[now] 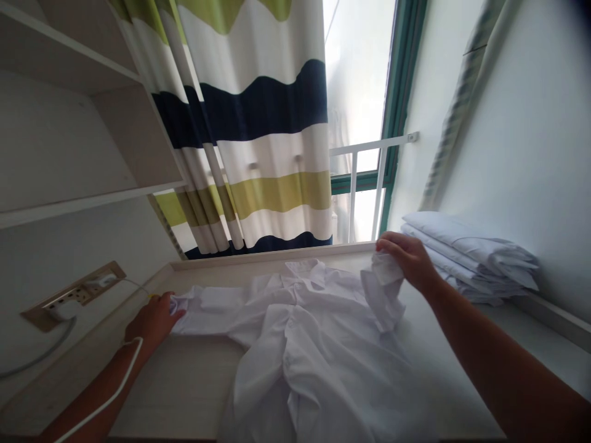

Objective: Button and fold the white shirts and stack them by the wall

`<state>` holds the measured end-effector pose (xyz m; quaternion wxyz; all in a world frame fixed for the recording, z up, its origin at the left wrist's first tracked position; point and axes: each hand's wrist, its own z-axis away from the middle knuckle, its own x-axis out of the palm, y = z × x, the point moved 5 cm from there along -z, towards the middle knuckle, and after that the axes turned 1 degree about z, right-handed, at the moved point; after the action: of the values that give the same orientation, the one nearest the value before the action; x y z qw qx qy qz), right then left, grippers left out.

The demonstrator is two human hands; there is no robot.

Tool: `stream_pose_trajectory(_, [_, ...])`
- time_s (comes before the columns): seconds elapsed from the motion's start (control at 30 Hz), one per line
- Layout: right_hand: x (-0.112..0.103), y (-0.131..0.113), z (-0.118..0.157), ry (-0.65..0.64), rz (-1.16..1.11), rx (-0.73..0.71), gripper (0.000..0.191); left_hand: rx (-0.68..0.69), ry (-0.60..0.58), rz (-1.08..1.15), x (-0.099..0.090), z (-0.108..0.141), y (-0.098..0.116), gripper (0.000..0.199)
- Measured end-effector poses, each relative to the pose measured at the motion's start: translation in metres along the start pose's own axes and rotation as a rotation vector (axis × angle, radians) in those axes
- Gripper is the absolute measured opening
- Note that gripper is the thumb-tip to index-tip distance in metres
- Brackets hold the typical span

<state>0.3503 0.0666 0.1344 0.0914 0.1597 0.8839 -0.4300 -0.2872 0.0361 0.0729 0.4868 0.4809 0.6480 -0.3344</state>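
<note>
A white collared shirt (318,351) lies spread and wrinkled over the desk top, its collar toward the window and its lower part toward me. At the left, my left hand (154,320) grips the cuff end of one sleeve, which is stretched out sideways. My right hand (406,258) is closed on the other sleeve near its cuff and lifts it, so the cloth bunches and hangs below the fingers. A thin white cord runs along my left wrist and forearm.
Folded white garments (466,258) are stacked at the right by the wall. A socket panel (76,295) with plugs and cables is on the left wall, under a shelf (92,197). Behind the desk (194,381) hang a striped curtain (272,147) and a white window rail (369,146).
</note>
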Motion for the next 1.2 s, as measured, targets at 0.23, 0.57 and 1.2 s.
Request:
stream_pose_trajectory(0.23, [-0.073, 0.045, 0.041, -0.549, 0.717, -0.072, 0.039, 0.128, 0.193, -0.200, -0.028, 0.049, 0.056, 0.063])
stream_pose_trajectory(0.57, [0.004, -0.047, 0.234, -0.110, 0.493, -0.233, 0.005, 0.535, 0.012, 0.534, 0.005, 0.279, 0.136, 0.034])
stream_pose_trajectory(1.2, [0.153, -0.010, 0.410, 0.358, -0.396, 0.967, 0.068, 0.027, 0.251, 1.158, 0.000, 0.358, 0.121, 0.016])
